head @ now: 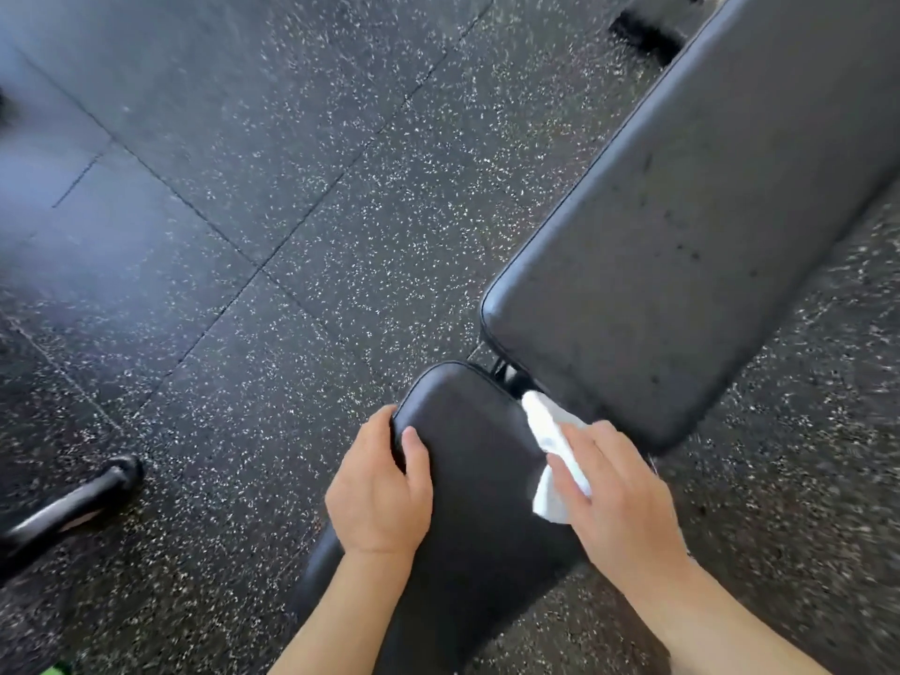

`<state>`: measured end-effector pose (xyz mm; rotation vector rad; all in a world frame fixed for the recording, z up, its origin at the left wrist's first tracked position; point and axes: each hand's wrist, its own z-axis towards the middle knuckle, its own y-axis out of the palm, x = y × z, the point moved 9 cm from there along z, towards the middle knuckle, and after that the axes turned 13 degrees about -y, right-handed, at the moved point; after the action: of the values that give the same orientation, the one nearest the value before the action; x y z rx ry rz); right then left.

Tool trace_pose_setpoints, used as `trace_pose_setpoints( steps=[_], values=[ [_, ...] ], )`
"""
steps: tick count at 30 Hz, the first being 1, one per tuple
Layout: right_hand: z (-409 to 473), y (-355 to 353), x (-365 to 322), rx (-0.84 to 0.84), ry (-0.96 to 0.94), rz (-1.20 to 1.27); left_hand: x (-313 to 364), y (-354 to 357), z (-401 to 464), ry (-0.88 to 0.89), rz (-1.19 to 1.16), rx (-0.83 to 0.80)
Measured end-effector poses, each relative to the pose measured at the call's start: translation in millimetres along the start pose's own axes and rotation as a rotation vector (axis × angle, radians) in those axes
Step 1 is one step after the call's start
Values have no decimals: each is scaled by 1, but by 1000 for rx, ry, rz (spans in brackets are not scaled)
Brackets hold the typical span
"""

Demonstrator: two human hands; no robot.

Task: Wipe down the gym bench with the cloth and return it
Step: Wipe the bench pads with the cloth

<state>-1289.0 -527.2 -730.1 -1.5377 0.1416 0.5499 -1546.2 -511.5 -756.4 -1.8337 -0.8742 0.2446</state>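
**Black vinyl bench, white cloth at the gap between its pads**

Speckled rubber floor (272,197), dark with pale flecks and laid in large tiles with thin seams, fills most of the view. Across the right side runs the gym bench: its long back pad (706,226), black padded vinyl with a few dark spots on the surface, stretches from the upper right corner down toward the middle. Just below it, apart by a narrow gap where a bit of frame shows, sits the smaller seat pad (477,504), also black, reaching toward the bottom edge.

At the lower left a dark metal bar with a rounded end (73,504) lies on the floor, well apart from the bench.

The left hand (380,494) grips the seat pad's left edge near its far corner, thumb lying on top of the pad and the other fingers curled round the side. The right hand (618,499) holds the white cloth (553,450), fingers bent over it and clamped on it, against the seat pad's right side. The cloth's far end pokes into the gap between the two pads, touching the near edge of the back pad
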Motion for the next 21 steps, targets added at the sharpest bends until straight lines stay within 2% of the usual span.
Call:
trace_pose_setpoints(
  steps=[4,10,13,17,19,21],
  values=[
    [-3,-2,-16,74,110,-72,0,-1,-2,52,0,-23],
    [65,24,-59,182,134,-127,7,2,-9,234,6,-32],
    [57,22,-57,189,140,-114,10,10,-11,458,84,-69],
    [-28,1,-45,254,222,-94,35,13,-19,791,283,-75],
    [-73,-2,-47,306,283,-9,55,21,-38,961,370,-81],
    [-101,2,-47,359,328,107,66,31,-53,1039,413,-39]
  ],
)
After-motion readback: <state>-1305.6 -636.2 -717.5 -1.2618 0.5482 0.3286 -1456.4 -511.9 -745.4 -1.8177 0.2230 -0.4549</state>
